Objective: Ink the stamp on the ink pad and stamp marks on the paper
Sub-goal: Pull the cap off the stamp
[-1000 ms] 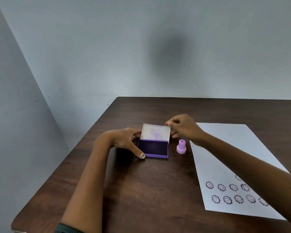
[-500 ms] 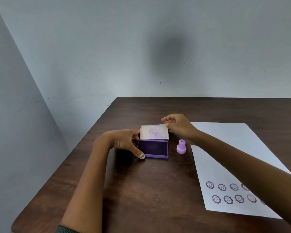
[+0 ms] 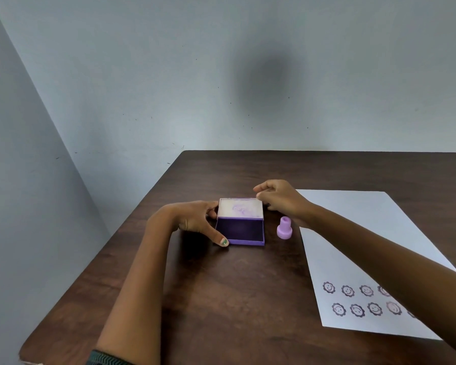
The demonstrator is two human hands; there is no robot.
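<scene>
A purple ink pad (image 3: 239, 230) lies open in the middle of the dark wooden table (image 3: 234, 291), its dark pad facing up. Its white, ink-smeared lid (image 3: 240, 208) is tilted back behind the pad. My left hand (image 3: 195, 219) grips the pad's left side, thumb along the front left corner. My right hand (image 3: 279, 197) pinches the lid's far right corner. A small lilac stamp (image 3: 284, 228) stands on the table just right of the pad, untouched. A white paper (image 3: 366, 248) lies to the right with two rows of purple smiley-flower marks near its front edge.
The table's left edge (image 3: 111, 248) runs diagonally close to the grey wall. My right forearm (image 3: 379, 256) crosses over the paper and hides some marks.
The lid has swung further back from upright toward flat, with my right hand moving back along with it. My left hand and the stamp have stayed put.
</scene>
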